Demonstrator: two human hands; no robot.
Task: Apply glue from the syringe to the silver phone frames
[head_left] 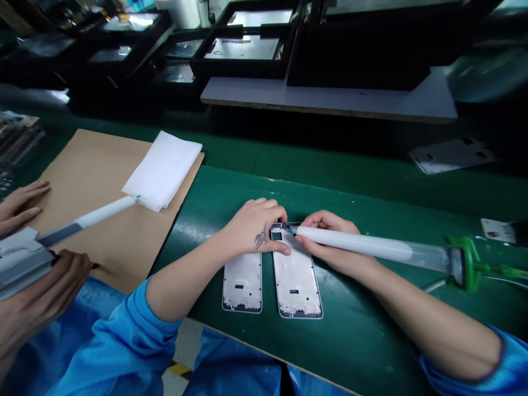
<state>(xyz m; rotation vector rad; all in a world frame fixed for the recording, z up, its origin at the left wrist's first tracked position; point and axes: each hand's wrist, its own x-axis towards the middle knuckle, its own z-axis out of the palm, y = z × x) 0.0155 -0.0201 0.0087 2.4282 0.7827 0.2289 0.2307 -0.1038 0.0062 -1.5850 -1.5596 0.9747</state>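
My left hand (259, 226) grips the upper left edge of a phone middle frame (296, 278), with thumb and fingers spanning its corner. The frame lies flat on the green table, pale inside with a dark lower end. Pinched in the fingers of my right hand (330, 242) is a white dispensing syringe (350, 241), slanting down to the left. Its tip is at the top end of that frame; whether it touches is too small to tell. A second phone middle frame (242, 283) lies just to the left, its upper part hidden under my left hand and wrist.
At the syringe's back end sits a green adapter (464, 265) with a hose. On the left, a co-worker's hand (53, 280) holds a dispensing gun (25, 264) over brown cardboard (94, 159) with white sheets (165, 165). A raised shelf (330, 102) with black trays stands behind.
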